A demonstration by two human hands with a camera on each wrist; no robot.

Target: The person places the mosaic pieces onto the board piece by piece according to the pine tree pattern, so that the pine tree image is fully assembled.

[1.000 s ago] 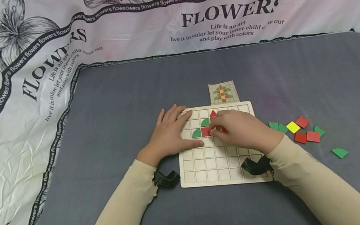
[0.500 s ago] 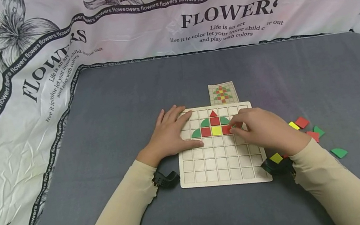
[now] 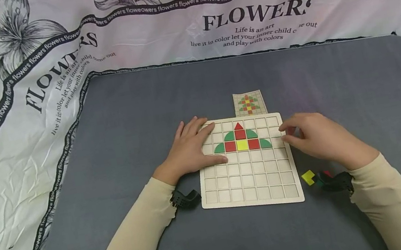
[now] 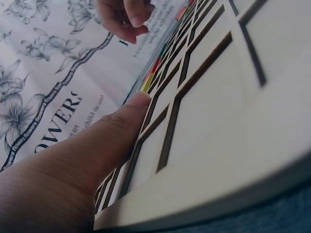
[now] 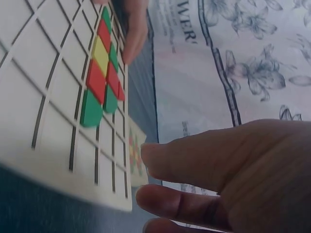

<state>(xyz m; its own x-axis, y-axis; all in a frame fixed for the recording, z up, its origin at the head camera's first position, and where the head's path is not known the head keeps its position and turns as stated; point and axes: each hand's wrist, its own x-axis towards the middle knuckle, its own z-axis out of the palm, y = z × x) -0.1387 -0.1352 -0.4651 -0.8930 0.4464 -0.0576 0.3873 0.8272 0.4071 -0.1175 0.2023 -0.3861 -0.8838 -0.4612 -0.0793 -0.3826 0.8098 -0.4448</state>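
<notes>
A pale wooden grid board (image 3: 249,183) lies on the table with coloured tiles in its upper cells. A red triangle (image 3: 238,126) tops a red square, with green quarter-round tiles either side. Below, a yellow square (image 3: 242,145) sits between two red squares, flanked by green quarter-rounds, the right one (image 3: 266,144) fully visible. My left hand (image 3: 188,147) rests spread across the board's left edge, thumb on the grid. Just off the right edge hovers my right hand (image 3: 319,137), fingers loosely bent, with no tile visible between thumb and fingertips in the right wrist view.
A small pattern card (image 3: 249,107) showing a tree of coloured shapes lies against the board's far edge. A loose yellow tile (image 3: 308,178) shows beside the black right wrist camera (image 3: 337,182); other loose tiles are mostly hidden under the right hand and forearm. Floral sheeting (image 3: 153,39) borders the grey table.
My right hand has drawn back rightward from the tiles to past the board's edge, uncovering a green quarter-round at the right end of the lower row. My left hand has stayed put.
</notes>
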